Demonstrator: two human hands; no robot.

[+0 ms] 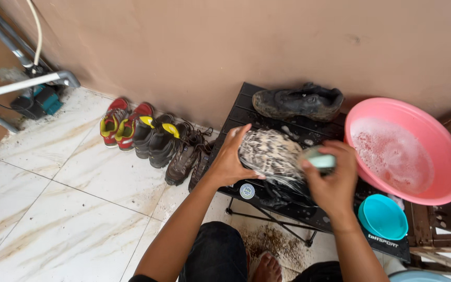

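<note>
My left hand (232, 159) grips a soapy shoe (270, 152), sole side up and covered in foam, held over a low black folding table (246, 112). My right hand (332, 180) is closed on a pale green scrubbing brush (320, 159) pressed against the shoe's right end. A second muddy black shoe (298, 102) lies on the table's far edge near the wall.
A pink basin (447, 156) of soapy water stands at the right, a small teal bowl (383, 216) in front of it. Pairs of shoes (150, 136) line the wall on the tiled floor at left. Dirt lies under the table by my bare foot (267, 269).
</note>
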